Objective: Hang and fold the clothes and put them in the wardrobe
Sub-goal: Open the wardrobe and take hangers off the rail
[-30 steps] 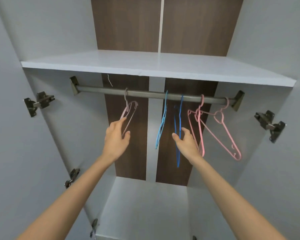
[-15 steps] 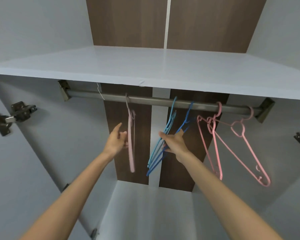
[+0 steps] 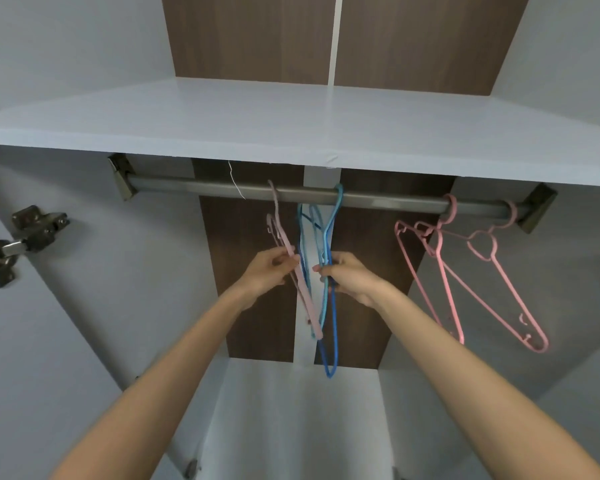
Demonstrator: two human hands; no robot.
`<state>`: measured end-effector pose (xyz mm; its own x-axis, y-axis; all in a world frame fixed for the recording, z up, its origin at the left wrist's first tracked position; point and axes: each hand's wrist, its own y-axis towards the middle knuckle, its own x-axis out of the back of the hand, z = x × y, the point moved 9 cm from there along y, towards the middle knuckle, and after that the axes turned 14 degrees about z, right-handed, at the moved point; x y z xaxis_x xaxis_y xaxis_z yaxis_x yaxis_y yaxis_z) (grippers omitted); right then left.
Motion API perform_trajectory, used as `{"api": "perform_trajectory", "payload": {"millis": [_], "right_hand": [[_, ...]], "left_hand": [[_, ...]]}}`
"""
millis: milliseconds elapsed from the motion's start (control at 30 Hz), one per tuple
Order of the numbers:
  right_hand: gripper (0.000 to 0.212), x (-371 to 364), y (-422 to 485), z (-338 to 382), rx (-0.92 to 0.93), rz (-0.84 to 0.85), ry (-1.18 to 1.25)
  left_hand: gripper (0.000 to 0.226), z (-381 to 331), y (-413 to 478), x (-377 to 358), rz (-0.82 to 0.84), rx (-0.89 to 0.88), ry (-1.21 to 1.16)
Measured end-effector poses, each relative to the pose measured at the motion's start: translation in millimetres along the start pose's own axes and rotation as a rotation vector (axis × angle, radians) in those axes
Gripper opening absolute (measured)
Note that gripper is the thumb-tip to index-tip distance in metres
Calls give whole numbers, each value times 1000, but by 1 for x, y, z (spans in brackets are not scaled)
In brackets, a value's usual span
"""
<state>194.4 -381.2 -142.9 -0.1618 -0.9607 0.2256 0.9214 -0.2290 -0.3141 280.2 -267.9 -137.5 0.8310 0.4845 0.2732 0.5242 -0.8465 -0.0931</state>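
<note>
Open wardrobe, pale grey side walls and a brown back panel. The shelf front edge cuts across the upper half of the frame, and the rail runs just under it between brackets at upper left and right. There is open rail from the left bracket to mid-frame, plus a gap on the rail between the centre bunch and the two brighter pink hangers hooked at the right end. Those two hang tilted and overlap each other near the right wall. A door hinge juts out at the left edge. Free space lies below the hands down to the lower board. Both forearms reach up from the bottom corners, and the hands are near each other at centre, below the rail. The left hand has curled fingers, and thumb and fingertips pinch the bar of the pale pink hanger. Its hook is on the rail, and its body slants down past the fingers toward centre. The right hand has fingers wrapped round the blue hangers, gripping mid-length. One blue hook sits over the rail; I cannot tell whether the other hooks are on it. The blue loops hang well below the fingers. The pink and blue hangers cross just between the two hands, touching or nearly so.
</note>
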Motion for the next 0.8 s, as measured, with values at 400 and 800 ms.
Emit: {"api": "perform_trajectory", "payload": {"millis": [400, 800], "right_hand": [[59, -20, 1, -7, -9, 60, 139], [23, -26, 4, -10, 33, -288, 175]], "left_hand": [[31, -10, 4, 33, -51, -55, 217], [34, 5, 24, 38, 16, 32, -10]]}}
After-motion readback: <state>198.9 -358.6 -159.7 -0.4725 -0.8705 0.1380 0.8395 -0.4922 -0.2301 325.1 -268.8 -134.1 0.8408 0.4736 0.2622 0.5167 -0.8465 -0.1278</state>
